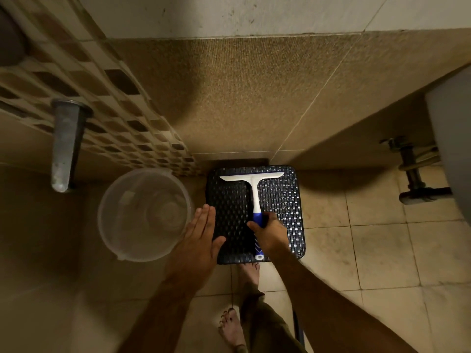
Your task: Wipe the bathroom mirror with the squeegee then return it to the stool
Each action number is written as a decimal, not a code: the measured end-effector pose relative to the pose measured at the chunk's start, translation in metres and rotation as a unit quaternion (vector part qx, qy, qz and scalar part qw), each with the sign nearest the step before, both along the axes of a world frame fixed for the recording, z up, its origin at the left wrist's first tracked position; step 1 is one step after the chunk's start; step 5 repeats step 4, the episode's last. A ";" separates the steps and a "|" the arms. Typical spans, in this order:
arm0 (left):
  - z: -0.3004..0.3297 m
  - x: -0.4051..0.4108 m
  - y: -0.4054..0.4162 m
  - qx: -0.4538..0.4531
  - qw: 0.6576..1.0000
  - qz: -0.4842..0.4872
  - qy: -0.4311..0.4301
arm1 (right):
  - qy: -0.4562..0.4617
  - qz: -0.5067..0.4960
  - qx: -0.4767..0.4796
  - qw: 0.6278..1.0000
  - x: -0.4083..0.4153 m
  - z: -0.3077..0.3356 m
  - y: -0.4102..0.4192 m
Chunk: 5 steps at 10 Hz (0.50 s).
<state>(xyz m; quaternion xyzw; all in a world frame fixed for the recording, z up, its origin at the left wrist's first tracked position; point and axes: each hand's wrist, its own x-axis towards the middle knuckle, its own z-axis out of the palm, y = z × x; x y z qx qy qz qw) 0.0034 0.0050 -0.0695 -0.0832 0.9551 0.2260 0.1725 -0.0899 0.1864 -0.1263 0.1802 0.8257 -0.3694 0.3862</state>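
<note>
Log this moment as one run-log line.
right hand: closed on squeegee handle | squeegee: lying on woven stool | left hand: open, empty, at stool's left edge | bucket: left of stool

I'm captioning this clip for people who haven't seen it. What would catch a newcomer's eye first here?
The white squeegee with its blue grip lies on the dark woven stool at centre, and the right hand is closed around the handle. The left hand hovers flat and open over the stool's left edge. Left of the stool stands a clear plastic bucket on the tiled floor.
</note>
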 end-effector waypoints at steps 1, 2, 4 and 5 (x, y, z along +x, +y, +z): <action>0.003 -0.001 0.003 -0.006 1.000 0.004 0.002 | 0.097 0.097 0.095 0.986 0.000 0.011 0.003; 0.013 -0.002 0.005 -0.036 0.999 0.000 0.008 | 0.186 0.165 0.153 0.956 -0.002 0.030 0.005; 0.063 -0.009 0.005 -0.094 0.993 -0.026 0.071 | 0.378 0.150 0.205 0.891 -0.020 0.095 -0.001; 0.063 -0.009 0.005 -0.094 0.993 -0.026 0.071 | 0.378 0.150 0.205 0.891 -0.020 0.095 -0.001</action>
